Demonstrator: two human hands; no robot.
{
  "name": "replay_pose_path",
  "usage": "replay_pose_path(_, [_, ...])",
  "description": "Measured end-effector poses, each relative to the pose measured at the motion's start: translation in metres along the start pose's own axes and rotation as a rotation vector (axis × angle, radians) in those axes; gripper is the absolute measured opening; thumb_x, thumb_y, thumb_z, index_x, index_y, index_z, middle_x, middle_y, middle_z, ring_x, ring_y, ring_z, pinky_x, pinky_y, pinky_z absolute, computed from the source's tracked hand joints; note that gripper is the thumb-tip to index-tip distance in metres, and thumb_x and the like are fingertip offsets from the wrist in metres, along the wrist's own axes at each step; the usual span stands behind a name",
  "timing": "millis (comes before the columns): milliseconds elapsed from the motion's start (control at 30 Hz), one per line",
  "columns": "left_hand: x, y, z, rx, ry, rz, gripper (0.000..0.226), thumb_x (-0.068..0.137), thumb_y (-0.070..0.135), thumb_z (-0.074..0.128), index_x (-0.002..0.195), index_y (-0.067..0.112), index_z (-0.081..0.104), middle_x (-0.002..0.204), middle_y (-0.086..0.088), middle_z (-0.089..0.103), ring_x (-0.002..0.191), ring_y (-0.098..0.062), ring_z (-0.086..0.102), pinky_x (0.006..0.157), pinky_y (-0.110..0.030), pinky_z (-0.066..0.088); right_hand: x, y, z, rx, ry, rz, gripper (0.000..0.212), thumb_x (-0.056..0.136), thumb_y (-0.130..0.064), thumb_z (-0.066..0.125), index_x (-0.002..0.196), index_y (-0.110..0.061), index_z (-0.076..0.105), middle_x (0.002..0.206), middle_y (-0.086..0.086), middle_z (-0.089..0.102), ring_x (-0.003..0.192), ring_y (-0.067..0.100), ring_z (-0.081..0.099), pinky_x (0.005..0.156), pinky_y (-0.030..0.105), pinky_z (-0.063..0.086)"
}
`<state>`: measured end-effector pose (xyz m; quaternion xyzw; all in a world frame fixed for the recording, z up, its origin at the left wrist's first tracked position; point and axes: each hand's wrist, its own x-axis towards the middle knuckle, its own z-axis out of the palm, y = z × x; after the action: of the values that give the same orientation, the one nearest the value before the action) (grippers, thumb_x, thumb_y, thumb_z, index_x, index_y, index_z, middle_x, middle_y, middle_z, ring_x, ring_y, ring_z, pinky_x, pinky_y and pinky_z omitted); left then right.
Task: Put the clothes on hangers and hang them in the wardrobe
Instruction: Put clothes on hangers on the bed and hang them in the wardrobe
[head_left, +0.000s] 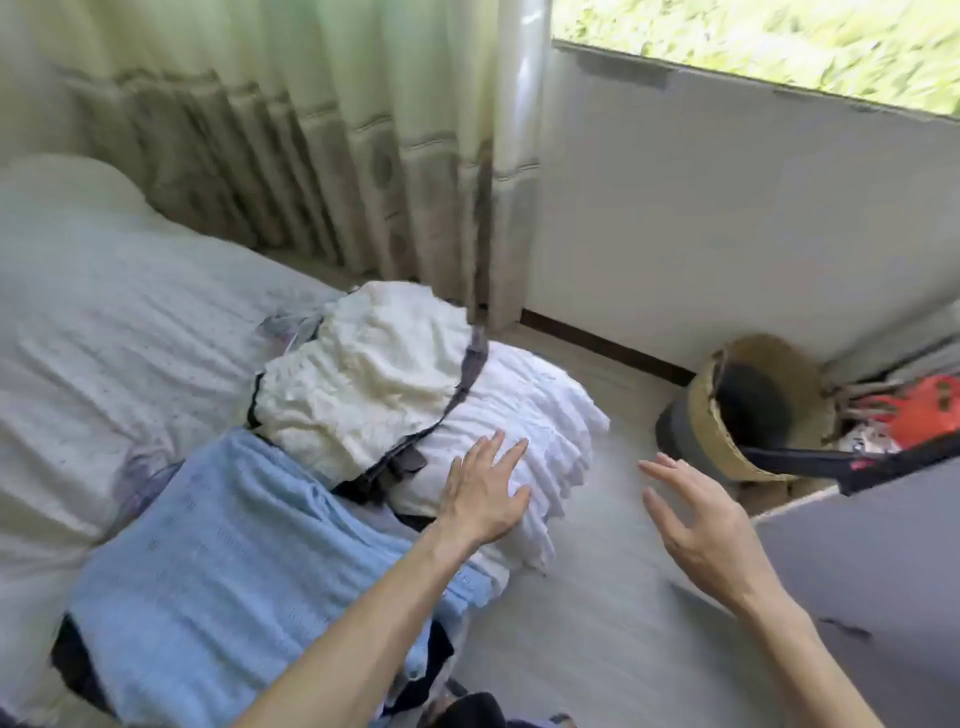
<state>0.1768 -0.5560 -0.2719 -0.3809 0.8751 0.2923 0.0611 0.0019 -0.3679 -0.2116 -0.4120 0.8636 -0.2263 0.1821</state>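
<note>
A heap of clothes lies on the near corner of the bed (104, 322). A cream knitted garment (363, 379) with a dark strap sits on top of a white ruffled garment (540, 415), and a light blue knit (223, 566) lies in front of them. My left hand (485, 493) hovers over or rests on the white ruffled garment with fingers spread. To its right, my right hand (711, 525) is over the floor, fingers apart, holding nothing. No hanger or wardrobe is in view.
A woven basket (748, 405) with a dark strap stands on the floor by the white wall, with red and patterned items (919, 410) beside it. Curtains (291, 135) hang behind the bed. A grey surface (862, 561) fills the lower right.
</note>
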Motion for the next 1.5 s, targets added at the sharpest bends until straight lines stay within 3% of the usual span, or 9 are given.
replay_pose_path(100, [0.023,0.097,0.009,0.105,0.018,0.248,0.064,0.096,0.042,0.052,0.155,0.035,0.027,0.166,-0.001,0.015,0.152,-0.019,0.012,0.122,-0.045,0.016,-0.038,0.06,-0.06,0.007,0.211,0.1,0.036,0.096,-0.039,0.056,0.13,-0.033,0.063,0.145,-0.011,0.051,0.141,0.012,0.038,0.119,0.04,0.031])
replay_pose_path(200, [0.037,0.186,0.021,0.214,0.012,0.471,0.065,0.096,0.044,0.05,0.155,0.039,0.023,0.166,0.0,0.012,0.153,-0.02,0.01,0.122,-0.047,0.017,-0.076,0.111,-0.103,-0.01,0.392,0.216,0.034,0.095,-0.036,0.058,0.128,-0.033,0.065,0.142,-0.011,0.054,0.14,0.011,0.039,0.115,0.028,0.027])
replay_pose_path(500, [0.036,0.386,0.052,0.385,-0.036,1.021,0.065,0.1,0.046,0.045,0.156,0.043,0.013,0.167,0.005,0.004,0.154,-0.016,0.001,0.123,-0.042,0.01,-0.177,0.199,-0.165,0.025,0.755,0.59,0.028,0.095,-0.025,0.065,0.121,-0.024,0.072,0.135,0.001,0.062,0.134,0.02,0.046,0.109,0.003,0.012])
replay_pose_path(767, [0.027,0.525,0.084,0.344,-0.098,1.47,0.064,0.1,0.047,0.046,0.156,0.044,0.014,0.167,0.005,0.009,0.154,-0.02,0.01,0.122,-0.04,0.016,-0.274,0.215,-0.194,-0.122,0.95,0.957,0.037,0.096,-0.045,0.048,0.127,-0.034,0.066,0.141,-0.01,0.057,0.14,0.011,0.04,0.113,0.033,0.038])
replay_pose_path(900, [0.009,0.592,0.1,0.261,-0.121,1.675,0.064,0.096,0.037,0.055,0.154,0.04,0.028,0.165,0.002,0.018,0.152,-0.022,0.018,0.119,-0.045,0.023,-0.324,0.202,-0.203,-0.198,1.035,1.151,0.05,0.095,-0.055,0.035,0.129,-0.034,0.065,0.142,-0.011,0.055,0.141,0.012,0.038,0.113,0.033,0.036])
replay_pose_path(1000, [-0.017,0.641,0.109,0.193,-0.124,1.802,0.064,0.094,0.032,0.059,0.152,0.035,0.035,0.163,-0.004,0.024,0.148,-0.026,0.028,0.117,-0.052,0.028,-0.359,0.191,-0.2,-0.213,1.089,1.286,0.037,0.1,-0.044,0.047,0.134,-0.035,0.06,0.146,-0.013,0.049,0.145,0.01,0.031,0.115,0.03,0.031])
replay_pose_path(1200, [-0.091,0.722,0.129,0.04,-0.109,2.024,0.067,0.092,0.025,0.066,0.152,0.029,0.038,0.164,-0.011,0.019,0.15,-0.032,0.022,0.116,-0.06,0.027,-0.407,0.18,-0.189,-0.198,1.17,1.48,0.039,0.101,-0.04,0.048,0.14,-0.037,0.052,0.152,-0.012,0.042,0.147,0.009,0.025,0.115,0.024,0.021])
replay_pose_path(1367, [-0.146,0.777,0.148,-0.015,-0.047,2.142,0.073,0.096,0.035,0.058,0.158,0.036,0.019,0.167,-0.006,0.002,0.154,-0.028,0.003,0.121,-0.057,0.01,-0.442,0.19,-0.193,-0.158,1.172,1.576,0.042,0.103,-0.041,0.044,0.145,-0.036,0.046,0.156,-0.01,0.036,0.149,0.01,0.02,0.116,0.026,0.022])
replay_pose_path(1500, [-0.18,0.815,0.172,-0.076,-0.013,2.139,0.067,0.1,0.047,0.044,0.158,0.037,0.012,0.167,-0.003,0.006,0.154,-0.026,0.004,0.121,-0.055,0.007,-0.476,0.217,-0.211,-0.094,1.193,1.633,0.05,0.102,-0.04,0.045,0.151,-0.031,0.036,0.158,-0.005,0.033,0.147,0.016,0.024,0.117,0.029,0.021])
